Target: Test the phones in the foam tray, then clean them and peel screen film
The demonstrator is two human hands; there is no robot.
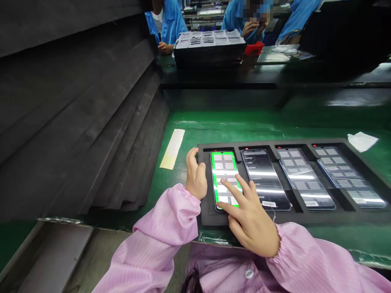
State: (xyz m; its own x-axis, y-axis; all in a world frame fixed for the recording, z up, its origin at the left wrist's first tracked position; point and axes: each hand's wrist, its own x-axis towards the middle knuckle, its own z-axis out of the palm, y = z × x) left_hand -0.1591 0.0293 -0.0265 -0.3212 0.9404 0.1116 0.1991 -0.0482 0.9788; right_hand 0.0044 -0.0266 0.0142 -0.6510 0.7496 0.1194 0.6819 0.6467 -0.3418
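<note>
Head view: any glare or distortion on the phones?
Head view: bright strip-light reflections streak across the phone screens; the green-lit phone under the right hand stays readable. Wide-angle lens bends the foam tray and bench edges; the far background is dim.
</note>
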